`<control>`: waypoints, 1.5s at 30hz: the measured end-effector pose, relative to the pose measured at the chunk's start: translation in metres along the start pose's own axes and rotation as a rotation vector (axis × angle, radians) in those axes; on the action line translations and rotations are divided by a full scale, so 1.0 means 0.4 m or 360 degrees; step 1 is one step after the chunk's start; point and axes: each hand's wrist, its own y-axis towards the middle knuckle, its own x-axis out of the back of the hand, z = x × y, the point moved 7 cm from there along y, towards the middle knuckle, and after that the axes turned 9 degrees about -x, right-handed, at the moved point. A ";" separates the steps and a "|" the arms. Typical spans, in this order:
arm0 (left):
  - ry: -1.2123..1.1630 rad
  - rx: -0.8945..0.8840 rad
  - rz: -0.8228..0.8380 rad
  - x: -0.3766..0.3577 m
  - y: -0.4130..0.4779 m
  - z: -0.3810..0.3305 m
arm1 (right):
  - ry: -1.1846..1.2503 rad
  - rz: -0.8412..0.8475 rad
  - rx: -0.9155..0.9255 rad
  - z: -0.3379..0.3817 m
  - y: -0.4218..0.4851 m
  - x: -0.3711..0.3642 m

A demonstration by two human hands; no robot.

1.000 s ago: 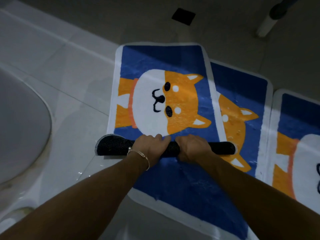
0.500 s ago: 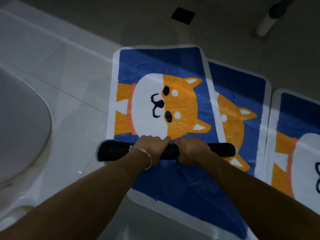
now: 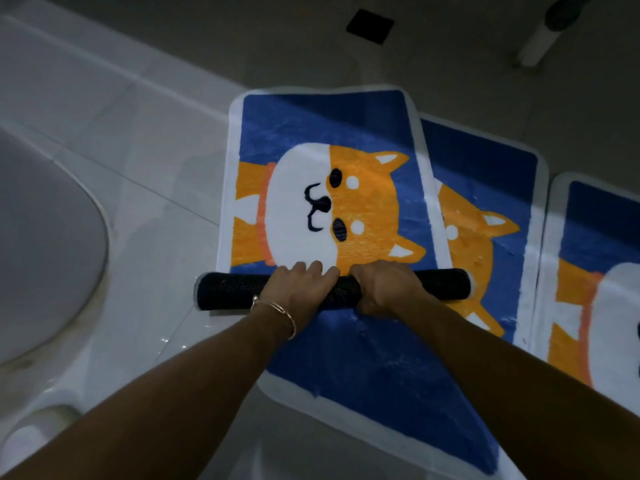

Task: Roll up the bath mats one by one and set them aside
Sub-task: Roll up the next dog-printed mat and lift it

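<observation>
A blue bath mat (image 3: pixel 311 133) with an orange and white dog lies on the floor, its near end wound into a dark roll (image 3: pixel 225 291) with the black underside outward. My left hand (image 3: pixel 301 289), with a bracelet at the wrist, lies over the middle of the roll, fingers curved across its top. My right hand (image 3: pixel 384 289) grips the roll just beside it, knuckles up. The roll reaches the dog's lower ear. A second, matching mat (image 3: pixel 485 161) lies under this one and stretches toward me. A third mat (image 3: pixel 606 220) lies at the right edge.
A pale rounded bathroom fixture (image 3: pixel 41 254) fills the left side. White floor tiles (image 3: pixel 138 150) lie between it and the mats. A dark square floor drain (image 3: pixel 370 26) sits at the top, and a white post (image 3: pixel 540 39) stands at the top right.
Both hands have pushed the roll a little farther up the mat, onto the dog's lower edge. The loose flap at the roll's left end has wound in tight.
</observation>
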 end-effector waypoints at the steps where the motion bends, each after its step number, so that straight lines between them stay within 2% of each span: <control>1: 0.0048 0.0022 -0.0038 0.010 -0.007 0.001 | 0.0010 0.0037 0.0005 0.004 0.005 0.007; 3: -0.0069 0.0000 0.0184 -0.005 -0.007 0.003 | -0.0019 0.0012 0.0005 0.018 -0.002 0.002; 5: -0.0173 -0.0007 0.0348 -0.011 0.014 0.017 | -0.0070 -0.0194 -0.0003 0.024 -0.014 -0.015; 7: -0.0226 0.0002 0.0383 -0.011 0.031 0.026 | -0.0137 -0.0394 -0.0019 0.020 -0.032 -0.017; 9: -0.0205 -0.0025 0.0255 -0.006 0.021 0.015 | -0.0092 -0.0316 -0.0038 0.006 -0.023 -0.027; 11: -0.0058 -0.0023 0.0031 -0.009 0.002 0.007 | -0.0049 -0.0076 -0.0003 0.010 -0.009 -0.019; 13: 0.0022 -0.0008 -0.0011 -0.004 -0.009 0.008 | -0.0044 -0.0061 0.0039 0.017 0.005 -0.005; 15: -0.0191 -0.0027 0.0210 -0.013 0.000 0.017 | -0.0078 -0.0291 0.0075 0.025 -0.009 0.005; 17: -0.0300 0.0007 0.0406 -0.016 0.023 0.038 | -0.0166 -0.0641 0.0076 0.024 -0.030 0.003; 19: -0.0301 0.0002 0.0400 -0.004 0.038 0.045 | -0.0194 -0.0818 0.0053 0.018 -0.039 0.012; 23: -0.0091 0.0025 0.0176 -0.012 0.005 0.013 | -0.0013 -0.0253 0.0043 0.015 -0.010 0.006; 25: -0.0065 0.0080 0.0161 -0.017 -0.006 0.015 | 0.0017 -0.0159 0.0040 0.017 0.004 0.010; 27: -0.0195 0.0038 0.0269 -0.022 0.006 0.025 | -0.0002 -0.0263 0.0063 0.024 -0.010 0.009; 29: -0.0315 -0.0070 0.0426 -0.020 0.026 0.031 | -0.0133 -0.0562 0.0037 0.023 -0.026 0.004; 31: -0.0301 -0.0127 0.0447 -0.003 0.040 0.035 | -0.0182 -0.0715 0.0010 0.016 -0.039 0.005; 35: -0.0129 -0.0016 0.0215 -0.007 0.014 0.019 | 0.0022 -0.0197 0.0081 0.009 -0.001 0.001; 37: -0.0114 0.0057 0.0203 -0.015 0.004 0.020 | 0.0064 -0.0103 0.0118 0.018 0.013 0.021; 39: -0.0223 0.0059 0.0315 -0.019 0.014 0.032 | 0.0070 -0.0184 0.0125 0.023 0.008 0.024; 42: -0.0389 -0.0016 0.0505 -0.011 0.048 0.047 | -0.0033 -0.0573 0.0125 0.019 -0.024 0.025; 44: -0.0425 -0.0044 0.0515 -0.006 0.057 0.045 | -0.0107 -0.0742 0.0126 0.011 -0.032 0.026; 45: -0.0419 -0.0034 0.0489 -0.007 0.052 0.042 | -0.0105 -0.0689 0.0116 0.008 -0.030 0.019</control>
